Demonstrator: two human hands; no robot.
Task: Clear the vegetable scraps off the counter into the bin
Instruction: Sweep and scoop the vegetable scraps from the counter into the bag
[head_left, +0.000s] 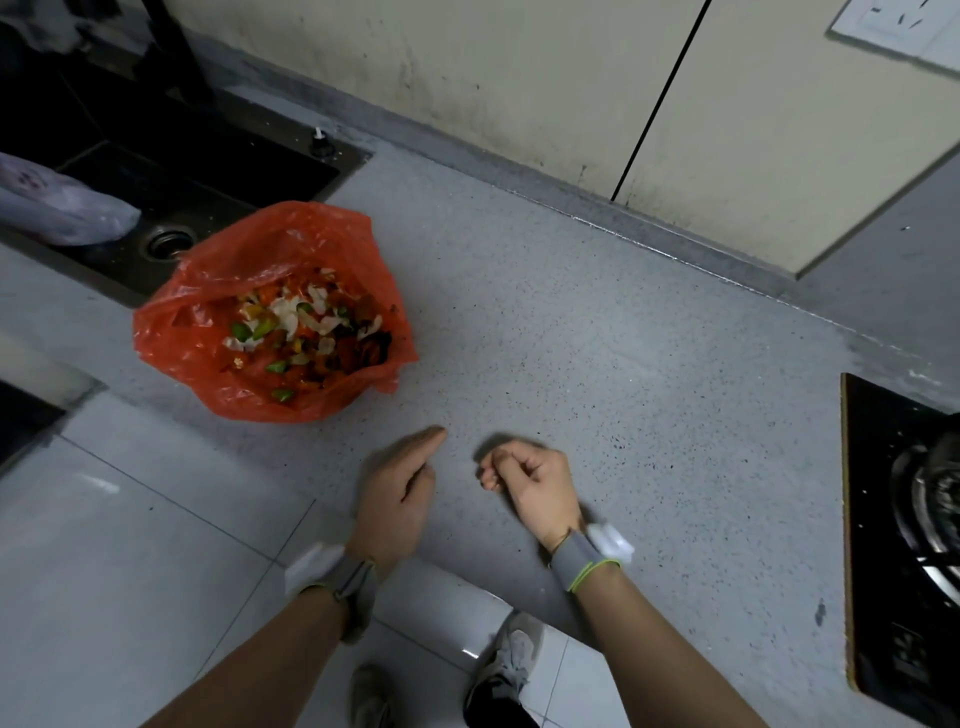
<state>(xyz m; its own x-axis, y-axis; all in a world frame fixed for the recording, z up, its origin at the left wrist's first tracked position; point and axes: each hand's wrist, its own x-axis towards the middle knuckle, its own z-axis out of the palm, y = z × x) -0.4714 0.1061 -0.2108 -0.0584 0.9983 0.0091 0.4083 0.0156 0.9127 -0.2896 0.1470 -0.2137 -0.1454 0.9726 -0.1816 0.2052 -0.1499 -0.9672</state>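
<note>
Domestic kitchen. Grey speckled surface (597, 338) with sunken black sink (208, 171) and drain (167, 243); built-in gas hob (883, 597) with burner (930, 499); wall socket (893, 23); glossy tiled floor (130, 545); red plastic bag (291, 234) holding vegetable scraps (306, 332).

The grey speckled bench (597, 332) carries an open red plastic bag (291, 234) holding vegetable scraps (301, 327), between a sunken black sink (197, 171) and a black hob (898, 545).

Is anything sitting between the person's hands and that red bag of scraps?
Nothing visible does. Only bare counter lies between the left hand, the right hand and the open red bag of scraps.
</note>
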